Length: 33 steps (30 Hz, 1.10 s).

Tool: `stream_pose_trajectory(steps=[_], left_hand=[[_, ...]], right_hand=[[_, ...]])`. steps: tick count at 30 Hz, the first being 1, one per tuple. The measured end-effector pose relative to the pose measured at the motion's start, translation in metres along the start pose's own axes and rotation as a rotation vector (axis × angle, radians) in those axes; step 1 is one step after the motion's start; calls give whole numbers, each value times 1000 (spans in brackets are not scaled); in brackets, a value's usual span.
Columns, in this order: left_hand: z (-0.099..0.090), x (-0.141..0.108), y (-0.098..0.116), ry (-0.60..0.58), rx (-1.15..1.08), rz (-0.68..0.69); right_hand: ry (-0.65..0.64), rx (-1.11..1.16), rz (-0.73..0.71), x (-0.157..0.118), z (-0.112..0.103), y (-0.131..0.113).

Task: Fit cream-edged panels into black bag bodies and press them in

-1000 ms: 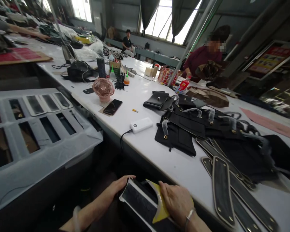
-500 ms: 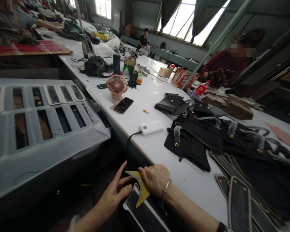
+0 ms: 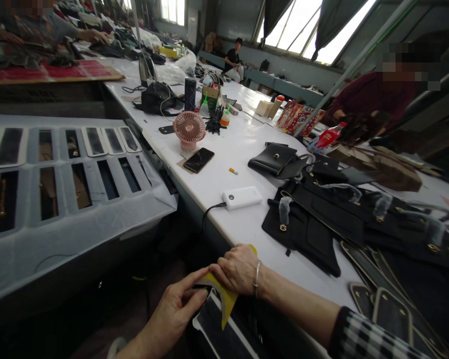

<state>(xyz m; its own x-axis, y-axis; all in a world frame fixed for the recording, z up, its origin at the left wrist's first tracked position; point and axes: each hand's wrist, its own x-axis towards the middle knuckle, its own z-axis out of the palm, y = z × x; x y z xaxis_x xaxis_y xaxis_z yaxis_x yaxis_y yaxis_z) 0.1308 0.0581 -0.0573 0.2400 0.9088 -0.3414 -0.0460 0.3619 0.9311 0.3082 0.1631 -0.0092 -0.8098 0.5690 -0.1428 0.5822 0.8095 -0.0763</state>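
My right hand (image 3: 239, 269), with a bracelet at its wrist, is closed round a curved yellow sheet (image 3: 227, 299) at the table's near edge. My left hand (image 3: 177, 309) is at the sheet's left end, with its index fingertip by the right hand and its thumb at the edge of a black panel. That black panel (image 3: 222, 326) has a pale border and slants down under the yellow sheet. What lies between the left thumb and fingers is too small to make out.
On the white table (image 3: 205, 192) are a white power bank (image 3: 242, 197), a phone (image 3: 199, 160), a pink fan (image 3: 189, 130) and black bags (image 3: 303, 227). A tray of panels (image 3: 108, 209) is at left. People sit or stand beyond.
My left index finger has come down and in against the yellow sheet beside the right hand. The view has shifted slightly, and more of the right checked sleeve shows.
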Motion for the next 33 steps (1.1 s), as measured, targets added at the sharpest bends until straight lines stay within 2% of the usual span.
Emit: stream_pose_trajectory(steps=[8,19,28,31,33], left_hand=[[-1,0,3,59,146,68],[-2,0,5,66,364,121],[-7,1,14,-77,436,201],[-12,9,19,-148,386,143],[-13,15,23,-196,265,58]], right_hand=[[-5,1,-37,-3,2,0],[-17,15,-9,-11,8,0],[-39,39,81,-29,7,-17],[-41,40,134,-37,9,-23],[-41,36,177,-42,10,-28]])
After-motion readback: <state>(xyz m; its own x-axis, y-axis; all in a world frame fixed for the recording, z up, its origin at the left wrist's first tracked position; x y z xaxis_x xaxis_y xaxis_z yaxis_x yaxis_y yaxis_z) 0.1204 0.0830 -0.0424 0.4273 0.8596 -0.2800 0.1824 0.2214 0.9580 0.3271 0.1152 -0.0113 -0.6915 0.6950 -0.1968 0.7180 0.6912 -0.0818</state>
